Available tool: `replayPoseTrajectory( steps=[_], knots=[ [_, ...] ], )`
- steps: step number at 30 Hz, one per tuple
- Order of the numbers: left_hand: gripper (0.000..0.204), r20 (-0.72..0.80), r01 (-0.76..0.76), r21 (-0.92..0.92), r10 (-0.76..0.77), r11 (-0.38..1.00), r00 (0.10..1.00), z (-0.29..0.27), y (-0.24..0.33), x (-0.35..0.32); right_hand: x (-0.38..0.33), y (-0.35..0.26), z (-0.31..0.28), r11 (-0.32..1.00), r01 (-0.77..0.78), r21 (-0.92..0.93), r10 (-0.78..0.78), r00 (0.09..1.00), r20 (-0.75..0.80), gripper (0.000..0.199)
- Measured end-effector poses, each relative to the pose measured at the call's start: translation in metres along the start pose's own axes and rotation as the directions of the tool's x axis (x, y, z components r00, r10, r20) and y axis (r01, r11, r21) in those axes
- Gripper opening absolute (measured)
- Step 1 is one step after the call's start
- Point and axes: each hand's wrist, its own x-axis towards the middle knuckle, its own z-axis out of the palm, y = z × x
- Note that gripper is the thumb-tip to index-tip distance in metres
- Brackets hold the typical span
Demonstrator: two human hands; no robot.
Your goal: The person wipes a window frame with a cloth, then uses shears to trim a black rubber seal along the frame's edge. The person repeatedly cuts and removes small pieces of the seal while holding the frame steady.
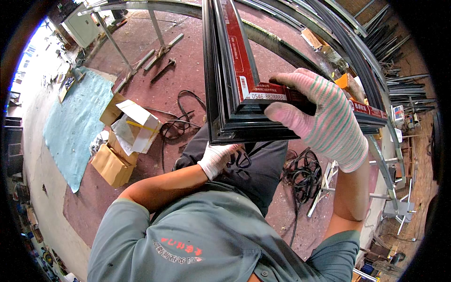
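Note:
A black window-type frame (pixel 217 84) with red protective film on its faces stands in front of me, its near corner above my lap. My right hand (pixel 329 115), in a white and green striped knit glove with pinkish fingers, is closed over the near bar beside that corner. The thumb lies on the near side and the fingers reach over the top. Below the corner is my left hand (pixel 217 159), in a white glove, with its fingers curled and partly hidden under the frame. Dark loops (pixel 242 159) show by those fingers; what they belong to is unclear.
An opened cardboard box (pixel 116 162) with papers lies at the left beside a light blue mat (pixel 73 124). Black cable (pixel 305 175) is coiled on the red floor at right. A metal rack (pixel 277 44) stands beyond the frame, with long profiles (pixel 350 51) at the far right.

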Motion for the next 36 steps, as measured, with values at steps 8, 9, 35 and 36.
replayPoseTrajectory(
  steps=[8,9,35,36],
  knots=[
    [0.019,-0.107,-0.155,-0.395,0.123,0.905,0.987,-0.036,0.028,0.017,0.001,0.001,-0.002,0.995,-0.088,0.049,0.085,0.994,0.072,0.054],
    [0.019,-0.074,-0.131,-0.47,0.108,0.873,0.991,-0.045,0.038,0.022,0.002,-0.002,-0.002,0.993,-0.106,0.059,0.102,0.992,0.07,0.054],
    [0.065,0.391,-0.661,0.639,0.574,0.393,0.72,0.038,0.258,-0.047,0.001,0.004,-0.02,0.844,-0.46,0.274,0.402,0.883,0.243,0.062],
    [0.065,0.393,-0.663,0.65,0.582,0.372,0.712,0.039,0.258,-0.047,0.003,0.003,-0.019,0.845,-0.459,0.275,0.402,0.883,0.24,0.062]
  ],
)
